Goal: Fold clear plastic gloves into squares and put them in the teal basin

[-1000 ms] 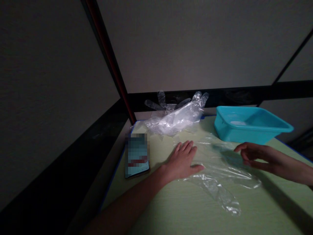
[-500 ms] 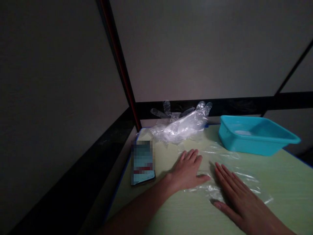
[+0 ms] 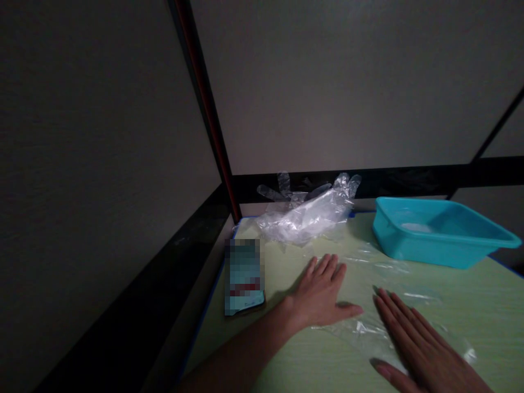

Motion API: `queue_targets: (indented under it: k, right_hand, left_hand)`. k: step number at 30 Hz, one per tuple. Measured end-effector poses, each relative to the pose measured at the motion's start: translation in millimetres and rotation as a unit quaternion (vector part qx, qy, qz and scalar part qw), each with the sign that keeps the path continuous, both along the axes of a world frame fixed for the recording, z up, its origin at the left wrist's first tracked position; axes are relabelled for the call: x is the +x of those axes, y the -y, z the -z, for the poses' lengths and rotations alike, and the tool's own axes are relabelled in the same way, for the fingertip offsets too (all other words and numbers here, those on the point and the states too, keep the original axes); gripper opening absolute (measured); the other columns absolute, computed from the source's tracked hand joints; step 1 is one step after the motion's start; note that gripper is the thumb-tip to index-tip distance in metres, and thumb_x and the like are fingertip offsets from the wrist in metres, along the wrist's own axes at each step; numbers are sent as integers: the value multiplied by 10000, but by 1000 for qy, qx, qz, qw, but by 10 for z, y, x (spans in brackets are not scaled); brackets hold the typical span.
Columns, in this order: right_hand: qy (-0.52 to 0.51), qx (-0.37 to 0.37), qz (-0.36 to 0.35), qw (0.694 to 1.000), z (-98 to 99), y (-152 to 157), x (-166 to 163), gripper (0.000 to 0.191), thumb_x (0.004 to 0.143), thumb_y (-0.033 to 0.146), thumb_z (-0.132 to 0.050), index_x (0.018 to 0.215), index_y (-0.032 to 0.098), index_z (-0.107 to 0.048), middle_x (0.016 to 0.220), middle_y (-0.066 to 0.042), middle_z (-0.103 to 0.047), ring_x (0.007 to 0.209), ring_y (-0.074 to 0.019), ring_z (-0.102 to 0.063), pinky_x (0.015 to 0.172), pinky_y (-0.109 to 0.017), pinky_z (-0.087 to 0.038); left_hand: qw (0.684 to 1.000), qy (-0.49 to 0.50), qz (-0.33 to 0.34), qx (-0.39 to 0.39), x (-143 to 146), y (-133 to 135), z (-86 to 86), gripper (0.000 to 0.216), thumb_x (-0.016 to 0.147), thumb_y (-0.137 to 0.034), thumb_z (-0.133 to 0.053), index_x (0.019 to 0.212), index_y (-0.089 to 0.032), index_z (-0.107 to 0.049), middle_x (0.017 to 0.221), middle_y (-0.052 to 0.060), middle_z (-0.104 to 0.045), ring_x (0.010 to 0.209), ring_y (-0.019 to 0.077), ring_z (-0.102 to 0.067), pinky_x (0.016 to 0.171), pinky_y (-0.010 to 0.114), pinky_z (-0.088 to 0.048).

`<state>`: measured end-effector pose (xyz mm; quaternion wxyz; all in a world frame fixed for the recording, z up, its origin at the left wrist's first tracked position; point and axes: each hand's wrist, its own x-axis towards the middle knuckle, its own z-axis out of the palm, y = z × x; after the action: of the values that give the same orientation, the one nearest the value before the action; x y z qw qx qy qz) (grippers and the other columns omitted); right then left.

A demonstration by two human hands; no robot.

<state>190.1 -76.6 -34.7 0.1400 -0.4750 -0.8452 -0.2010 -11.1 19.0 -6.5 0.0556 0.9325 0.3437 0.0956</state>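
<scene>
Since the earlier frames, the right hand point(image 3: 426, 346) has been brought down from its raised place just in front of the turquoise rectangular plastic basin point(image 3: 434, 250) and shifted nearer the wearer, fingers straightened, while the left hand point(image 3: 319, 295) has been kept in its place.

A thin, clear plastic film glove point(image 3: 362, 330) is spread flat in front of the turquoise basin and toward its left. Its long axis is laid crosswise, from beneath the left hand toward the near right, where its outline is partly hidden. A bare stretch of film is left between the two hands: to the right of the left thumb and to the left of the right fingertips. The left end is covered by the left hand, the right end by the right hand. Nothing is grasped by either: the left fingers are splayed palm down, the right fingers are laid straight and together with the thumb apart. Whether film is pressed by the right palm cannot be told.

Inside the turquoise basin a pale patch point(image 3: 415, 227) is seen; its nature cannot be made out. Left of the basin, a crumpled pile of clear plastic gloves point(image 3: 311, 218) is heaped against the wall. Farther left and nearer the wearer, a dark-edged smartphone point(image 3: 245, 273) is laid on the pale green, blue-edged table point(image 3: 319, 365).
</scene>
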Motion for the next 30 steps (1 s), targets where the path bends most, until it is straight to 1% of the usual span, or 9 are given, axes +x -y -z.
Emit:
queue_targets:
  k: [4, 8, 12, 14, 16, 18, 24, 27, 30]
  right_hand:
    - [10, 12, 3, 1000, 20, 26, 22, 917, 740, 574, -441, 1380, 77, -12, 1308, -204, -345, 1130, -333, -426, 773, -460, -507]
    - [9, 15, 5, 1000, 1, 36, 14, 909, 743, 574, -436, 1379, 94, 0, 1299, -200, -360, 1114, -327, -446, 769, -455, -511]
    - [8, 17, 5, 1000, -35, 37, -5, 901, 750, 560, -440, 1378, 87, 1, 1283, -207, -382, 1097, -325, -464, 755, -446, -520]
    - [12, 20, 6, 1000, -40, 40, -6, 896, 754, 556, -437, 1377, 79, -3, 1281, -210, -383, 1096, -325, -466, 752, -444, -521]
    - [12, 24, 5, 1000, -34, 41, -2, 892, 755, 549, -440, 1377, 71, -15, 1283, -210, -380, 1099, -329, -461, 752, -449, -520]
    - [10, 30, -2, 1000, -20, 38, 4, 900, 747, 542, -458, 1377, 63, -29, 1282, -213, -382, 1101, -340, -457, 749, -458, -521]
    - [-3, 45, -25, 999, 14, 32, 12, 881, 747, 474, -472, 1379, 63, -14, 1267, -205, -416, 1099, -337, -465, 723, -448, -533]
    - [-5, 44, -24, 999, 17, 34, 12, 859, 757, 441, -457, 1377, 57, -4, 1273, -192, -413, 1110, -327, -458, 737, -445, -527]
    - [-5, 32, -22, 999, 20, 28, 16, 876, 761, 472, -456, 1375, 56, 11, 1291, -191, -388, 1128, -325, -441, 757, -445, -517]
  left_hand:
    - [1000, 4, 3, -18, -2, 9, -25, 798, 784, -678, -189, 1354, -121, -160, 1431, 130, -133, 1313, 260, -26, 1050, 443, -56]
    - [996, 41, 2, -78, -20, -36, -46, 760, 799, -661, -197, 1353, -141, -182, 1432, 108, -139, 1314, 248, -8, 1052, 454, -55]
    - [984, 100, -22, -145, -43, -120, -121, 651, 850, -580, -213, 1335, -148, -247, 1420, 88, -200, 1312, 207, -92, 1063, 406, -120]
    - [978, 139, -63, -139, -24, -108, -189, 601, 862, -522, -279, 1320, -133, -282, 1411, 87, -228, 1307, 194, -136, 1067, 373, -147]
    - [976, 170, -93, -95, 37, -20, -253, 582, 851, -461, -366, 1314, -115, -295, 1413, 87, -224, 1307, 196, -134, 1077, 357, -131]
    - [979, 180, -77, -57, 144, 139, -281, 558, 858, -401, -376, 1320, -103, -282, 1421, 85, -200, 1310, 188, -114, 1084, 338, -109]
    - [984, 151, 11, -90, 465, 588, -79, 586, 895, -427, -252, 1345, -53, -201, 1430, 109, -144, 1314, 187, -74, 1085, 320, -127]
    - [986, 123, 0, -112, 478, 633, -4, 637, 890, -493, -179, 1350, -54, -186, 1429, 114, -143, 1313, 208, -69, 1084, 354, -125]
    - [989, 91, -14, -115, 417, 616, -8, 667, 881, -526, -119, 1358, -61, -161, 1434, 105, -108, 1315, 207, -31, 1087, 366, -110]
